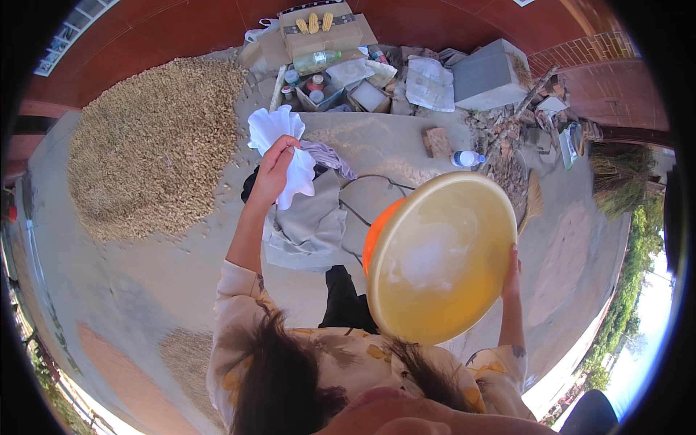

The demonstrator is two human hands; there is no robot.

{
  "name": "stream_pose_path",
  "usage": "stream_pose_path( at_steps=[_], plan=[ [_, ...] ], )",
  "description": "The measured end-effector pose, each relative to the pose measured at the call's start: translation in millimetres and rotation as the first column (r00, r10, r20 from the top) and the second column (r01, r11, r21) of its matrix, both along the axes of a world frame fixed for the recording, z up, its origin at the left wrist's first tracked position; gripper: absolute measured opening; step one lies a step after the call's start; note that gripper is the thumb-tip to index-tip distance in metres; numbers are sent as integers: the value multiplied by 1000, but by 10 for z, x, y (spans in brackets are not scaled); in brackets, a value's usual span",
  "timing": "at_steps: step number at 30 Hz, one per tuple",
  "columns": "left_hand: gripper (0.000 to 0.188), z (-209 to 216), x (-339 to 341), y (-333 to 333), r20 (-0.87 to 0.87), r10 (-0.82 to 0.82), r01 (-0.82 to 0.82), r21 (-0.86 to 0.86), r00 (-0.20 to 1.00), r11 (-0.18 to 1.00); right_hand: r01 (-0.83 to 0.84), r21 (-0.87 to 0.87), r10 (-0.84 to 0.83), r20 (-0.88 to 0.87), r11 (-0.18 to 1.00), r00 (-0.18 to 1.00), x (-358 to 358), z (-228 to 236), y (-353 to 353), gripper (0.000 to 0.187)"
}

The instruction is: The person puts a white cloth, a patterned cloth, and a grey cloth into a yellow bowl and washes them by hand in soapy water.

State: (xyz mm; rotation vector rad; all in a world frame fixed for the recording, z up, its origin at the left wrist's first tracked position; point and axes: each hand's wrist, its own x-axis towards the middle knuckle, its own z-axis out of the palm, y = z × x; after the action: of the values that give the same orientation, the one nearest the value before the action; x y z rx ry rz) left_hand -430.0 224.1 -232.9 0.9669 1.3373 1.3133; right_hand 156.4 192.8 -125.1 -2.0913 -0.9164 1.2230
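My left hand (pixel 277 163) is closed around the middle of a white, ruffle-edged cloth (pixel 272 126), which spreads out above and below the fist. On the other side, my right hand (pixel 512 272) grips the rim of a big round basin (pixel 442 261), yellow inside and orange outside. The basin is tilted so its inside faces up toward me, and no contents show in it. Most of that hand's fingers are hidden behind the rim. Just below the white cloth lies a grey cloth (pixel 308 228), with a striped purple cloth (pixel 330 156) at its far side.
A broad heap of small tan pods or nuts (pixel 156 148) covers the floor at left. At the back, a cardboard box (pixel 326 43) bears corn cobs, beside bottles and a grey block (pixel 491 74). A brick (pixel 436 143), plastic bottle (pixel 467 158) and rubble lie at right.
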Motion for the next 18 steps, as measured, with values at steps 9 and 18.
stream_pose_path(
  at_steps=[9, 18],
  plan=[
    [26, 2119, -840, 64, 383, 407, -519, 257, 829, 815, -83, 31, 78, 131, 996, 988, 21, 36, -8, 65],
    [25, 2566, -1202, -874, -7, 571, -536, 338, 821, 774, -591, 412, 262, 620, 694, 739, -49, 546, 429, 38]
  ],
)
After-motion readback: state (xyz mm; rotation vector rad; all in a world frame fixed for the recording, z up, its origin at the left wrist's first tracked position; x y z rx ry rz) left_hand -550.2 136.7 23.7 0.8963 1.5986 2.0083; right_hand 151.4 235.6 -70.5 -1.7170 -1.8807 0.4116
